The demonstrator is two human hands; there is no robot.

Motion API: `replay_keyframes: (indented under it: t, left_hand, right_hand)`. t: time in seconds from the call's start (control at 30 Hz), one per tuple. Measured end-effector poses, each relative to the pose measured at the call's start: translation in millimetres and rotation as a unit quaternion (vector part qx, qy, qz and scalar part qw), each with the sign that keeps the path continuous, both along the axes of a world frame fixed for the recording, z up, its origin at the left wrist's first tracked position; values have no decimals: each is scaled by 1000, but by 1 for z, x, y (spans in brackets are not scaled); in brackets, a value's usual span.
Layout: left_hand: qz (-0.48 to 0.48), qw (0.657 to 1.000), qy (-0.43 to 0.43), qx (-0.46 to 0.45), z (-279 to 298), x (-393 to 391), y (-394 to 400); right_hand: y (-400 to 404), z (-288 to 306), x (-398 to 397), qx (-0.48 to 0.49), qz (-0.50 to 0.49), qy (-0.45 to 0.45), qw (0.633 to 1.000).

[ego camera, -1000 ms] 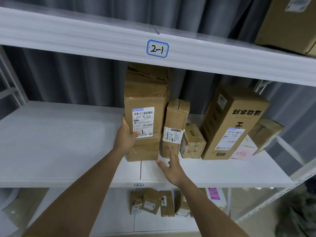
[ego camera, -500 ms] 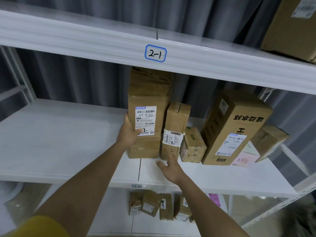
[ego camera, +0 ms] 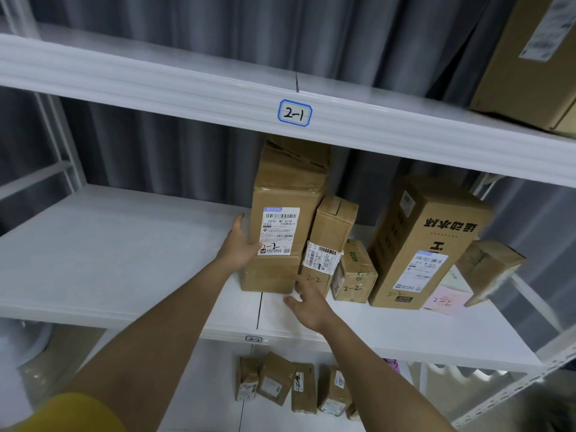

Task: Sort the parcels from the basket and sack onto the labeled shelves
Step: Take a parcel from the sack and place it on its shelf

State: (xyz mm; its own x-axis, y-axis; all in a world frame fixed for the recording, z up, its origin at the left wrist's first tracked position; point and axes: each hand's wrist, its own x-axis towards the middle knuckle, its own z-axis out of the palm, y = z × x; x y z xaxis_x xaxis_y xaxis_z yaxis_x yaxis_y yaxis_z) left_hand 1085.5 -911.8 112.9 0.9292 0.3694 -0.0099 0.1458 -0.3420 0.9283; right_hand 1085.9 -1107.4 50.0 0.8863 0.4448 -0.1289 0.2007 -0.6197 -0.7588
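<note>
The tall brown cardboard parcel [ego camera: 282, 219] with a white shipping label stands upright on the white middle shelf [ego camera: 109, 251], near the seam between its two boards. "2-2" is handwritten on its label. The left hand [ego camera: 241, 244] lies flat against the parcel's left side, thumb on the front face at the label's lower corner; its grip is spread, pressing rather than clamped. The right hand [ego camera: 308, 304] rests low at the shelf front, fingers apart, its tips at the bottom of the slimmer upright brown carton [ego camera: 330, 238] that touches the tall parcel's right side.

Just beside that carton sits a small squat brown box [ego camera: 353, 275] marked "2-2", then a large leaning brown box [ego camera: 427, 241] with printed black characters, a pink slip [ego camera: 442, 302] at its foot, and a tilted small carton [ego camera: 489, 269] at the far right.

On the upper shelf's edge, a blue-bordered tag [ego camera: 294, 113] reads "2-1"; a large brown box [ego camera: 530, 57] stands on that shelf at right. Several small brown parcels [ego camera: 293, 388] stand on the shelf below. Grey curtains [ego camera: 187, 32] hang behind.
</note>
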Motion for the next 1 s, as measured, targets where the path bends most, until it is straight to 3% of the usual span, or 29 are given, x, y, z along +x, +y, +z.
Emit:
replay_keyframes:
  t: [0.5, 0.7, 0.83, 1.0]
  left_hand:
    - [-20, 999, 3, 45, 9, -53, -1]
    - [-16, 995, -5, 95, 8, -67, -2]
    - [-2, 994, -2, 106, 3, -77, 5]
    - [16, 993, 19, 118, -4, -84, 17]
  right_hand:
    - [13, 20, -19, -30, -53, -79, 995]
    - [14, 14, -27, -62, -49, -92, 993]
    - [17, 10, -26, -108, -45, -149, 982]
    - [28, 7, -25, -99, -39, -159, 982]
